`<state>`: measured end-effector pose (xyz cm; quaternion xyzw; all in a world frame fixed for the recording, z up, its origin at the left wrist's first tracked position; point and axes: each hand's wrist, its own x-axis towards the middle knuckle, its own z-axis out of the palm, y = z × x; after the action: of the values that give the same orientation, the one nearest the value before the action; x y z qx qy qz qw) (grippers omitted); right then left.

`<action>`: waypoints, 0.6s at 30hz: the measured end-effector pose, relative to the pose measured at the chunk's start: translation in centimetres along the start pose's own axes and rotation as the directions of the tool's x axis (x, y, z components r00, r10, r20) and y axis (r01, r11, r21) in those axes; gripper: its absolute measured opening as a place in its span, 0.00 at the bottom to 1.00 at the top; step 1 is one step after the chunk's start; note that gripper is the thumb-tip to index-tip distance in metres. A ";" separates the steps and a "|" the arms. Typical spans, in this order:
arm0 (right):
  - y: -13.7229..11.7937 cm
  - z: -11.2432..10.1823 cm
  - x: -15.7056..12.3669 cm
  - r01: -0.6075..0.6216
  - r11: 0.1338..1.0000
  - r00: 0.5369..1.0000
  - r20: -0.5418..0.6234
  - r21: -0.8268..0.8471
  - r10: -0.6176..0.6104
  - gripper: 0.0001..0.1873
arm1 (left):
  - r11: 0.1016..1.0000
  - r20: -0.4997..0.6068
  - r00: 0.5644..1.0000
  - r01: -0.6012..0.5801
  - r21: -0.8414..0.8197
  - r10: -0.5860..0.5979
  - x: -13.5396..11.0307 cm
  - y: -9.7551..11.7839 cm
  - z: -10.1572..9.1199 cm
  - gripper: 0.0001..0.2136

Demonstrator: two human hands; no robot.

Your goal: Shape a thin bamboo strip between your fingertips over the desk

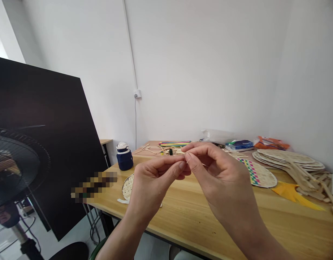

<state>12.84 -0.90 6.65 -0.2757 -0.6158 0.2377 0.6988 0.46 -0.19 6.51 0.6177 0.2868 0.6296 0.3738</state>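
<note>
Head view, hands: the left hand [152, 177] and the right hand [215, 169] are meeting at the centre of the frame, raised above the table [199, 216].
Left hand: its fingers are curling in, thumb and forefinger pressing together at the tips; whatever sits between them is too small to make out.
Right hand: its thumb and forefinger are pinching tight right against the left fingertips, the other fingers arching loosely above; a thin pale strip [203, 165] seems to be poking out beside the pinch, but I cannot tell for sure.
Below the left hand: a small woven disc [128, 187] is lying on the table's near edge, partly hidden by the wrist.
Centre left: a dark blue bottle [124, 156] with a white cap is standing on the table.
Behind the hands: coloured sticks [174, 143] are lying at the far edge.
Right of centre: a woven fan [257, 173] with a coloured band is lying flat, and a stack of plain fans [288, 159] is sitting further right.
Lower right: a yellow sheet [291, 191] is lying on the table.
Left side: a black board [47, 144] is leaning behind a standing fan [14, 169].
</note>
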 end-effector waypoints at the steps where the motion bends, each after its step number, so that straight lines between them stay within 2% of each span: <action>1: 0.0 0.0 0.0 0.001 1.000 1.000 -0.001 -0.003 -0.001 0.06 | 1.000 -0.001 1.000 0.001 0.004 -0.001 0.0 0.0 0.0 0.04; 8: 0.3 0.0 0.0 -0.028 0.999 0.999 -0.041 0.017 0.029 0.07 | 1.000 0.046 0.999 0.015 -0.017 -0.015 -0.1 -0.4 -0.3 0.04; 18: 0.2 0.0 -0.5 -0.033 0.999 0.998 -0.052 0.034 0.035 0.07 | 0.997 0.018 1.000 0.011 -0.072 -0.010 0.0 0.0 -0.3 0.04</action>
<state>12.74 -1.12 6.16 -0.2809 -0.5885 0.2523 0.7150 0.19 -0.15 6.49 0.6079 0.2639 0.6321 0.4015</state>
